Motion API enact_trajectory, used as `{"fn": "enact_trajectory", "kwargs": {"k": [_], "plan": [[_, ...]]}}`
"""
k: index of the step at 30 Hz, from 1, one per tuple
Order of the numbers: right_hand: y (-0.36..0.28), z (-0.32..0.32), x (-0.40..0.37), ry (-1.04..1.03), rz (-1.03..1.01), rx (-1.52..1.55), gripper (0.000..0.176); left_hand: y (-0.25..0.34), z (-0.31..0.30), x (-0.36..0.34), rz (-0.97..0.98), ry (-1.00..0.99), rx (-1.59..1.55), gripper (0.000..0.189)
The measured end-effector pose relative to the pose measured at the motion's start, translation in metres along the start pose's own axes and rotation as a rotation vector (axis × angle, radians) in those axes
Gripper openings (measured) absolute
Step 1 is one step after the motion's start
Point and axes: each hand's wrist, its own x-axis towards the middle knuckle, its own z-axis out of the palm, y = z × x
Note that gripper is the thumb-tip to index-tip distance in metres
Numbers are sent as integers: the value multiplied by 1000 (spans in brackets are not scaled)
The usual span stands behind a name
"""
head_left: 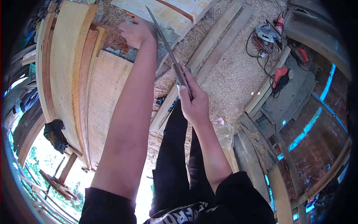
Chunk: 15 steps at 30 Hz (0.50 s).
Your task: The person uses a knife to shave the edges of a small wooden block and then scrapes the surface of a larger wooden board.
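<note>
A long, narrow blade (164, 40) points up and away, its handle (181, 79) wrapped in the fingers of my right hand (194, 99). Farther forward, my left hand (138, 33) reaches over the end of a wide wooden board (110, 71), near a dark grey patch and reddish shavings (116, 41). Its fingers are bent, and what they hold, if anything, is too small to make out. The blade passes just right of my left wrist without visibly touching it.
Tall planks (69, 56) stand at the left with a black bag (55, 135). Long beams (216, 48) lie on the shaving-covered floor. At the right are a circular saw (266, 33), red power tools (279, 77) and cables. A plastic bag (224, 135) lies near my right forearm.
</note>
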Motion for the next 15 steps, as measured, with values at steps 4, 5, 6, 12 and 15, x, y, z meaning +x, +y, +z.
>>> {"fn": "enact_trajectory", "kwargs": {"k": [4, 5, 6, 12, 15], "plan": [[-2, 0, 4, -50, 45, 50, 53, -5, 2, 2, 0, 10, 5, 45], [1, 1, 4, -49, 50, 77, 53, -4, 3, 2, 5, 17, 5, 45], [5, 2, 3, -51, 45, 78, 53, -1, 0, 1, 4, 21, 2, 45], [-7, 1, 7, -42, 17, 85, 53, -1, -1, 1, -22, -37, -18, 46], [-3, 2, 13, -69, 33, 111, 52, -3, 4, 0, 12, 36, 0, 38]]}}
